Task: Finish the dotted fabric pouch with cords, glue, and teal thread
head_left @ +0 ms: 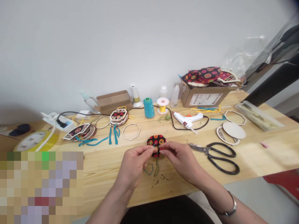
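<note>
In the head view a round piece of black floral fabric (161,142) lies on the wooden table in front of me, partly covered by my fingers. Over its middle my left hand (136,160) is closed in a pinch on a thin cord (153,145). Close by on the right, my right hand (183,158) also pinches, but what lies between its fingertips is too small to make out. An olive cord loop (156,168) and a blue-grey cord end (149,171) trail below the fabric towards me.
Black-handled scissors (211,154) lie right of my right hand. Behind them is a white glue gun (188,119) with its cable. A teal thread cone (149,108), a yellow spool (163,105), stacked ornaments (118,116) and a full cardboard box (203,96) stand further back.
</note>
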